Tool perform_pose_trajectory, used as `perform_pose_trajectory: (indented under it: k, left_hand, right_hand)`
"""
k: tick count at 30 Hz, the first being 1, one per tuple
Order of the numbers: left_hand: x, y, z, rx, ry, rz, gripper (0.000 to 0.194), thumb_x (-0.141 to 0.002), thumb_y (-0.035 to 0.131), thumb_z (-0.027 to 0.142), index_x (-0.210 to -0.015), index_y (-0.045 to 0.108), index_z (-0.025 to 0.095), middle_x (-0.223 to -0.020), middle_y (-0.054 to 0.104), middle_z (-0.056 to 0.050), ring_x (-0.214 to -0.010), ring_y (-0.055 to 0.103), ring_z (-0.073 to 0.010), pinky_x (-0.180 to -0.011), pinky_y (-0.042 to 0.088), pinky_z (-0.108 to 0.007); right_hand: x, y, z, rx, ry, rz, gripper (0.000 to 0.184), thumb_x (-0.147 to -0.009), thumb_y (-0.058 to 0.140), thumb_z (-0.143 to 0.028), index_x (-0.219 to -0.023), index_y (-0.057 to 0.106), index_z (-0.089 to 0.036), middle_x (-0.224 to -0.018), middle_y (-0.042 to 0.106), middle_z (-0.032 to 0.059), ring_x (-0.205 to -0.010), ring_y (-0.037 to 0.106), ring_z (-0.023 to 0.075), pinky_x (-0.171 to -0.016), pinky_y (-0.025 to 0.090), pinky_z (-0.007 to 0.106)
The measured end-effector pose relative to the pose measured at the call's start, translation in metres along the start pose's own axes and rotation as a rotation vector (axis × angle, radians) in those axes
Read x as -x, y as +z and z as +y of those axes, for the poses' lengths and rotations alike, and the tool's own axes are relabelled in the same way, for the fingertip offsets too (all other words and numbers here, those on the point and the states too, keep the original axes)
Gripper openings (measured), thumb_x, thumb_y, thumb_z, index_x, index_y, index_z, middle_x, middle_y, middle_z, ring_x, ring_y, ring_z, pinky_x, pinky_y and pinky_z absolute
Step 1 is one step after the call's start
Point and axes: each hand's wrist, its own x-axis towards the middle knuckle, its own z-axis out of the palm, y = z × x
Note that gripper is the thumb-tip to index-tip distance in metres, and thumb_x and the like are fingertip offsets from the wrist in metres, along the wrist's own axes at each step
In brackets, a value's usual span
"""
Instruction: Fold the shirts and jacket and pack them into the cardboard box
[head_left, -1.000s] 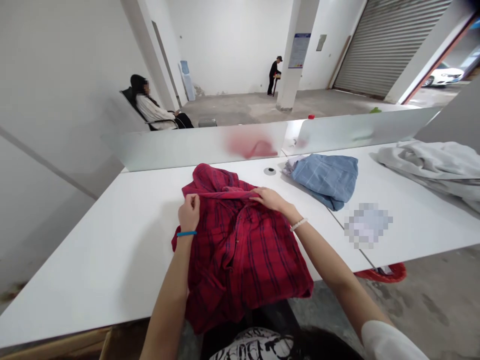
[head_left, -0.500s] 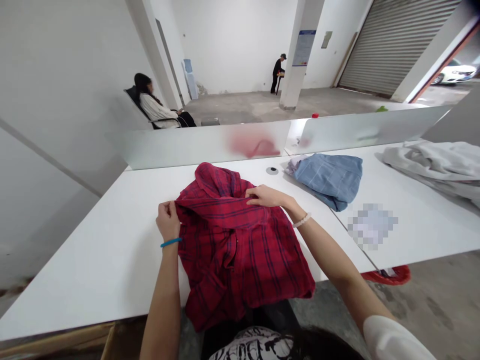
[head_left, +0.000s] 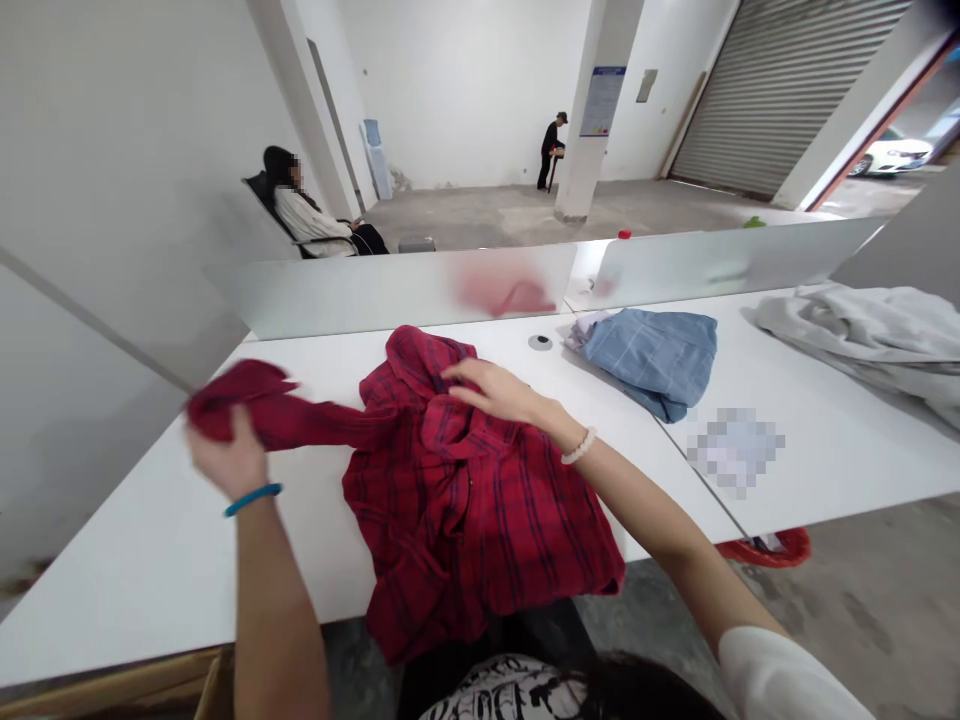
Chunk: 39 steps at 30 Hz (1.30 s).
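Held, at far left, above the table (head_left: 150,520), the bunched end of a red checked sleeve (head_left: 322,424) in the blurred left hand (head_left: 229,458), with fingers closed around the cloth. Wore a blue band (head_left: 253,499) on that wrist. Had, behind the frosted divider (head_left: 337,295), a person (head_left: 304,215) seated in a chair, then a water dispenser (head_left: 379,168) by the far wall. Had the shirt (head_left: 536,520), of the same check, spread in folds at mid-table, with its lower part over the near edge and the sleeve stretched leftward from it. Held the right hand (head_left: 499,392) over the upper folds, with thumb and fingers parted; could not tell whether any cloth was pinched. Wore pale beads (head_left: 579,446) on that wrist. Had, farther right, a round cable cover (head_left: 540,343), a standing person (head_left: 550,152) beside a pillar (head_left: 592,125), blue clothes (head_left: 654,358) folded on the table, a pixelated patch nearer the front edge, a red bin (head_left: 780,552) below that edge, and pale cloth (head_left: 885,330) heaped at far right.
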Motion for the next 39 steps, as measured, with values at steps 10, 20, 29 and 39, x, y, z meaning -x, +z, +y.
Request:
perform_pose_trajectory:
  k: [10,20,29,39]
  left_hand:
    - [0.152,-0.044,0.007,-0.107,0.122,-0.788,0.04,-0.089,0.041,0.046,-0.114,0.059,0.02,-0.114,0.067,-0.008,-0.107,0.062,-0.0256,-0.095,0.048,-0.048]
    - [0.185,-0.066,-0.04,-0.445,0.545,-0.999,0.053,-0.091,0.04,0.041,-0.139,0.042,0.02,-0.145,0.041,-0.011,-0.136,0.033,-0.0281,-0.108,0.029,-0.056]
    - [0.152,-0.078,-0.047,-0.457,0.547,-1.219,0.057,-0.088,0.043,0.046,-0.139,0.041,0.023,-0.147,0.035,-0.009,-0.136,0.03,-0.0292,-0.106,0.031,-0.054]
    - [0.077,0.002,0.004,-0.224,0.664,-1.241,0.042,-0.09,0.031,0.019,-0.118,0.062,0.022,-0.125,0.062,-0.004,-0.115,0.056,-0.0167,-0.102,0.043,-0.034]
  right_hand:
    - [0.019,0.062,0.04,-0.041,0.23,-0.203,0.035,-0.095,0.041,-0.041,-0.104,0.068,-0.02,-0.102,0.07,0.0073,-0.091,0.064,0.0199,-0.084,0.046,0.031]
    - [0.089,-0.033,0.134,0.158,0.899,0.854,0.054,-0.095,0.025,-0.028,-0.148,0.019,-0.017,-0.153,0.02,0.0132,-0.143,0.011,0.0228,-0.116,0.01,0.046]
    - [0.161,0.086,0.057,0.246,0.459,-0.241,0.055,-0.093,0.037,-0.049,-0.144,0.035,-0.028,-0.153,0.023,0.0074,-0.142,0.013,0.0287,-0.112,0.018,0.055]
    - [0.104,0.016,0.118,0.198,0.563,-0.112,0.036,-0.093,0.035,-0.018,-0.112,0.066,-0.018,-0.112,0.068,0.0096,-0.1,0.064,0.0208,-0.087,0.047,0.03]
